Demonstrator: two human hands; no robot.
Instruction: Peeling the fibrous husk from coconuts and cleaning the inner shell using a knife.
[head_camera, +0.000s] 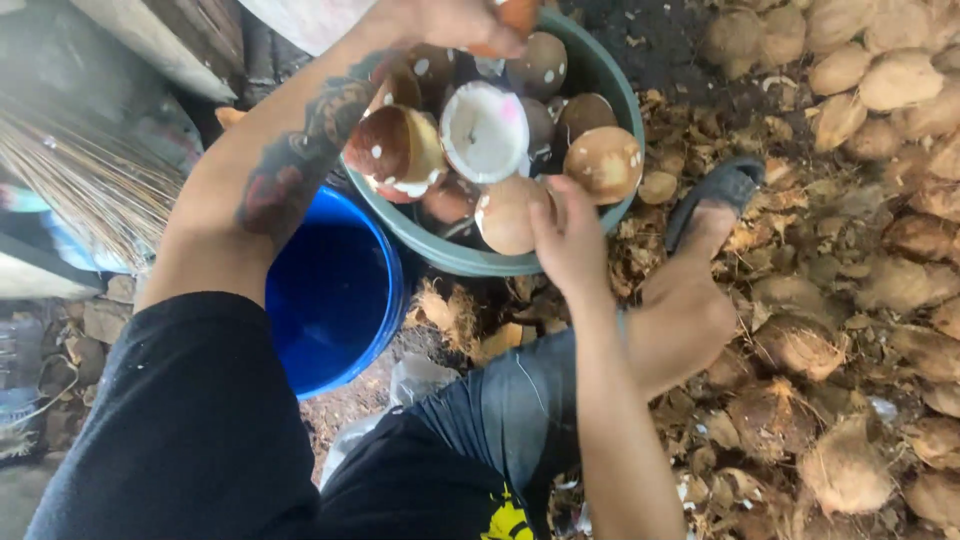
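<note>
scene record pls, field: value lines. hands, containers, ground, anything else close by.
left hand: at the far rim of the tub, fingers on a brown piece at the frame's top edge, grip partly cut off
right hand: fingers on a husked coconut at the near rim
green tub: heaped with husked and split coconuts, one half showing white flesh
blue bucket: beside the tub, nothing visible inside
ground: husk scraps, pile of unhusked coconuts at right
foot: in a dark sandal beside the tub
</note>
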